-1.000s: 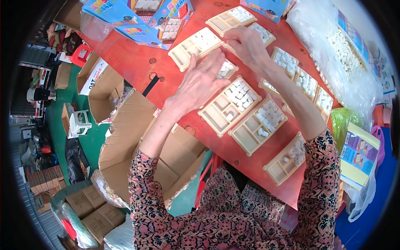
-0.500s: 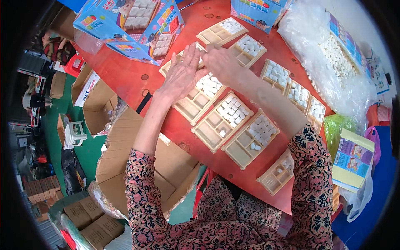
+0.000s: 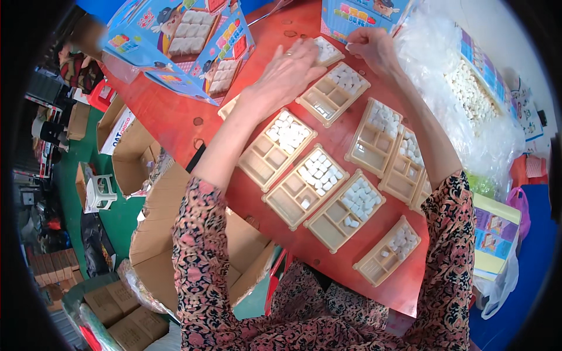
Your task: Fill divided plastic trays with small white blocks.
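Red, smooth counter [image 3: 175, 120] carries rows of tan plastic compartment trays. Left hand [image 3: 287, 73] lies flat, fingers spread, on the far tray [image 3: 325, 51] of white blocks; right hand [image 3: 370, 49] beside it pinches one small white block [image 3: 346, 44].

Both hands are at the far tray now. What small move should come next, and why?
Probably the right hand should lower the small white piece pinched in its fingers into the far tray, which the left hand rests on. The nearer trays already hold white tiles in one compartment.
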